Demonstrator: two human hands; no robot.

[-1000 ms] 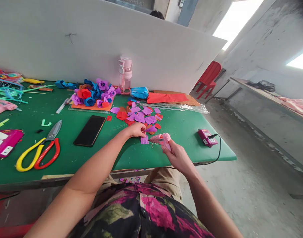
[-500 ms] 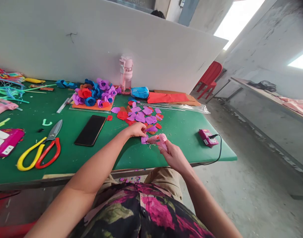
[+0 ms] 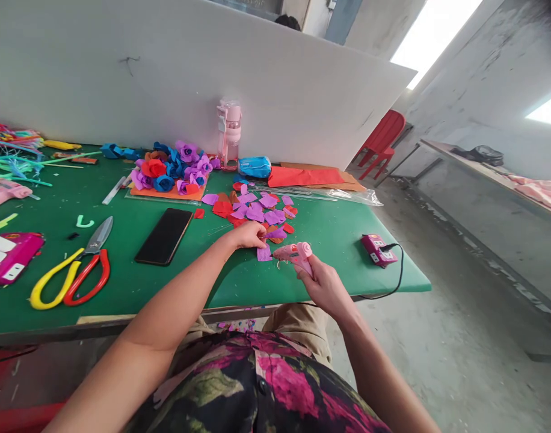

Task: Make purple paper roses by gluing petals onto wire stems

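My right hand (image 3: 324,281) is wrapped round the handle of a pink hot glue gun (image 3: 298,254), its nozzle pointing left. Just left of the nozzle is a small square purple paper piece (image 3: 264,253) on the green table. My left hand (image 3: 252,236) is closed in a pinch right above that square, and a purple paper petal (image 3: 276,233) sticks out at its fingertips. The fingers partly hide what they grip. Beyond the hands lies a spread of loose purple, red and brown paper petals (image 3: 255,212).
Finished paper flowers (image 3: 165,168) pile up at back left, near a pink bottle (image 3: 230,135). A black phone (image 3: 164,236) and scissors (image 3: 83,264) lie left of my arm. A magenta power socket (image 3: 378,251) with a cord sits near the right table edge (image 3: 406,282).
My right hand has drawn the glue gun slightly to the right, so more of the purple square shows. My left hand has stayed nearly still.
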